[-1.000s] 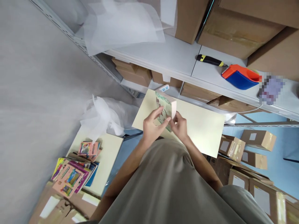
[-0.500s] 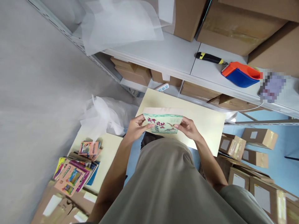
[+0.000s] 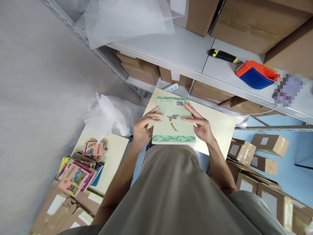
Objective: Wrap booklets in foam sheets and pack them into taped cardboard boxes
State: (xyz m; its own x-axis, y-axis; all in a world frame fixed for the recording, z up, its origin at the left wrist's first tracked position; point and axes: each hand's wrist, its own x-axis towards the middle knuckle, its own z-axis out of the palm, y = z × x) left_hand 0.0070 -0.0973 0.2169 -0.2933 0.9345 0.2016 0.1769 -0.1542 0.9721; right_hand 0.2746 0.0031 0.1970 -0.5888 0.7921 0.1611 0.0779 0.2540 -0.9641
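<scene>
I hold a pale green book (image 3: 173,123) flat in front of me, back cover up, with a barcode near its top edge and a small dagger picture in the middle. My left hand (image 3: 144,126) grips its left edge, fingers laid over the cover. At the right edge, my right hand (image 3: 201,124) grips it the same way. The book hovers above a cream board (image 3: 220,127) lying just below the shelf.
A white shelf (image 3: 186,52) carries cardboard boxes, a black-and-yellow utility knife (image 3: 223,56) and an orange-blue tape dispenser (image 3: 255,74). White foam sheets (image 3: 109,114) lie at left. A stack of colourful books (image 3: 78,171) sits lower left. Taped cartons (image 3: 256,156) stand on the blue floor at right.
The book has been turned over from edge-on, then front cover showing, to back cover up and flat. Both hands shifted to its side edges.
</scene>
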